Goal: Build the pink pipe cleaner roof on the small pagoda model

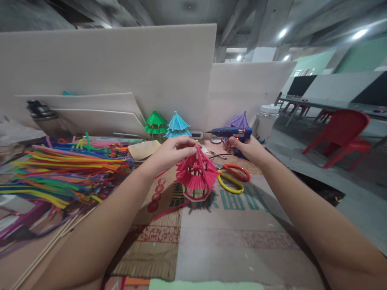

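A pink model pagoda (pixel 197 177) with tiered pipe-cleaner roofs stands upright on the cardboard sheet (pixel 157 249). My left hand (pixel 181 148) pinches its top near the pale tip of a stick. Off to the right, my right hand (pixel 242 147) is wrapped round the handle of a blue hot glue gun (pixel 231 132), whose nozzle points left, above and behind the pagoda. Scissors (pixel 231 187) with one yellow and one orange handle lie just right of the pagoda. A loose pink pipe cleaner (pixel 171 211) rests at its front left.
Bundles of coloured pipe cleaners (pixel 69 169) cover the left side, with wooden sticks (pixel 50 245) in front. Behind stand a green pagoda (pixel 155 123), a blue pagoda (pixel 177 125) and a purple pagoda (pixel 238 119). White boards (pixel 121 64) wall the back; a clear jar (pixel 267 121) stands right.
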The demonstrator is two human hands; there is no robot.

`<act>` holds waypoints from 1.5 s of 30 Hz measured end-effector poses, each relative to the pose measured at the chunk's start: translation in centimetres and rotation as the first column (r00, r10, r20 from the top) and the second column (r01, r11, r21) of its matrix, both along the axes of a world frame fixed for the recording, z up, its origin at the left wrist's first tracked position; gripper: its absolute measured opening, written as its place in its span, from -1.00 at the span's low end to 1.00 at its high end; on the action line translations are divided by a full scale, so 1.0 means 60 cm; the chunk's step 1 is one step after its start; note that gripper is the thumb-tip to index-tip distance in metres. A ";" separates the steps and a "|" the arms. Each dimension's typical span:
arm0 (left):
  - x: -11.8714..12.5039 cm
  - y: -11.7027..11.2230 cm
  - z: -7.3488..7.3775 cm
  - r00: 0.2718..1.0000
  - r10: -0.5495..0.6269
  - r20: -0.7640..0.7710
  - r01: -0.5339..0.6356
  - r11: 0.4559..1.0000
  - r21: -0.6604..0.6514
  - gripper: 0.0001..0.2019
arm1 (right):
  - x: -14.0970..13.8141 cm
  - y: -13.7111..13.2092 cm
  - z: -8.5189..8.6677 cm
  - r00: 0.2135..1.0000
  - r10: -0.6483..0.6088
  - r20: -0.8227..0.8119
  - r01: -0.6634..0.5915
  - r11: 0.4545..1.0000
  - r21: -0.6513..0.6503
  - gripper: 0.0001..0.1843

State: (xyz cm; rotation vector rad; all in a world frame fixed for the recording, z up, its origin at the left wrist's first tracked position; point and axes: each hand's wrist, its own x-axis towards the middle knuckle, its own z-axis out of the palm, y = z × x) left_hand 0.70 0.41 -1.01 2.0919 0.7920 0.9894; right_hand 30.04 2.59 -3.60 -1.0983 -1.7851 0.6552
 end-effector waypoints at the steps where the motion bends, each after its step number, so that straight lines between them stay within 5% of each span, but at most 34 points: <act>1: 0.001 0.000 -0.001 1.000 -0.008 0.025 0.009 0.999 -0.042 -0.78 | 0.000 0.000 0.000 1.000 0.003 -0.001 -0.003 1.000 0.000 -0.44; 14: 0.010 0.000 -0.005 0.991 -0.037 0.125 0.056 0.987 -0.152 -0.84 | 0.003 0.002 -0.003 1.000 0.027 0.010 -0.027 1.000 0.004 -0.50; 24: -0.012 0.014 -0.009 0.999 -0.027 -0.019 0.025 0.998 -0.062 -0.51 | 0.004 0.002 -0.003 0.999 0.000 0.041 0.000 1.000 0.008 -0.47; 30: -0.013 0.013 -0.002 0.996 0.072 0.054 -0.067 0.993 -0.096 -0.36 | 0.004 0.002 -0.004 0.999 -0.004 0.033 0.004 1.000 0.005 -0.47; 45: -0.003 0.005 -0.004 0.996 0.092 -0.008 -0.091 0.994 0.068 -0.67 | 0.000 0.001 -0.005 0.999 0.018 0.033 -0.018 1.000 0.006 -0.49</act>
